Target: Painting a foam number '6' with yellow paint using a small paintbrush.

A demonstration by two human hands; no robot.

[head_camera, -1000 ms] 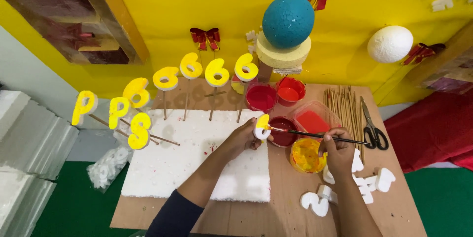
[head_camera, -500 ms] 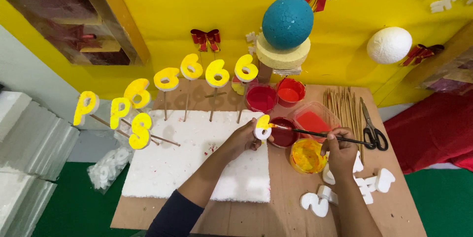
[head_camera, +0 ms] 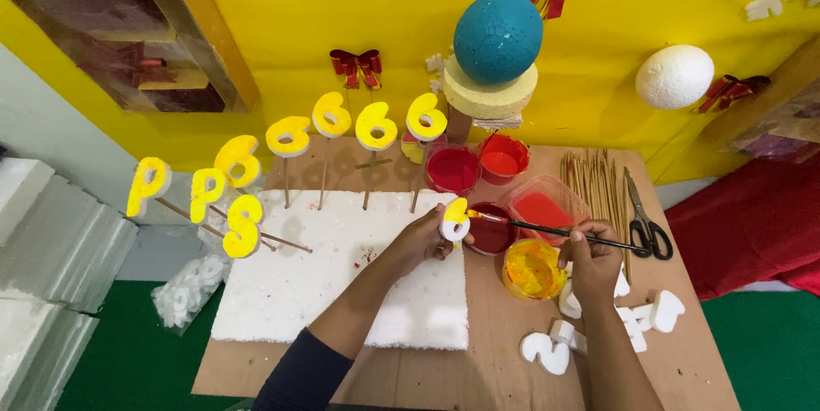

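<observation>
Foam number, a small white cut-out half coated in yellow paint, sits pinched in my left hand just above the right edge of the white foam slab on the brown cardboard work board. My fingers close around its lower part, leaving the painted top free. My right hand grips a thin dark-handled paintbrush near its far end, thumb and fingers closed tight, and the yellow-tipped bristles touch the number's upper edge.

Just below the brush lies a round tub of yellow paint, and beside it a tub of dark red paint; two more red tubs stand behind them (one of them near the wall). A bundle of wooden skewers and black-handled scissors lie to the right. Unpainted white foam pieces are scattered by my right wrist.

Finished yellow numbers and letters on sticks stand stuck along the slab's far and left edges. A teal ball rests on a pale yellow foam disc against the yellow wall.
</observation>
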